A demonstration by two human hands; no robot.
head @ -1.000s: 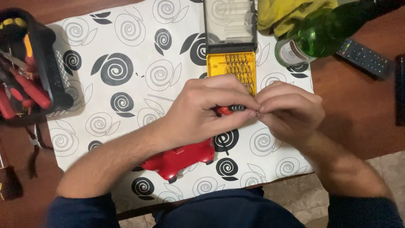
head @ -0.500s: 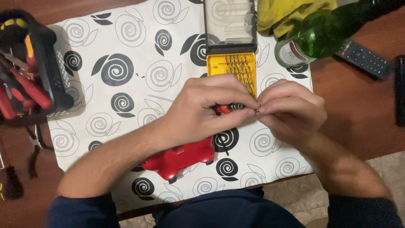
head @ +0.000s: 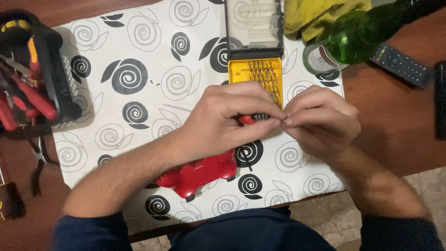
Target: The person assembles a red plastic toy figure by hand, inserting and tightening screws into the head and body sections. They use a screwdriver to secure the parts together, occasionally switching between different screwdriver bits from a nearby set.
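My left hand (head: 227, 118) is closed around a small screwdriver with a red and black handle (head: 254, 117), held level over the mat. My right hand (head: 320, 121) pinches a tiny metal piece at the screwdriver's tip, fingertips touching those of the left hand. Just behind the hands lies an open yellow bit case (head: 261, 76) with its clear lid (head: 253, 23) folded back. A red toy car (head: 197, 174) lies under my left forearm near the mat's front edge.
A white mat with black swirls (head: 139, 83) covers the brown table (head: 399, 121). A black basket of red-handled tools (head: 28, 74) stands at the left, pliers (head: 39, 162) beside it. A green bottle (head: 353, 39), yellow cloth (head: 320, 14) and remote control (head: 402, 65) lie at the back right.
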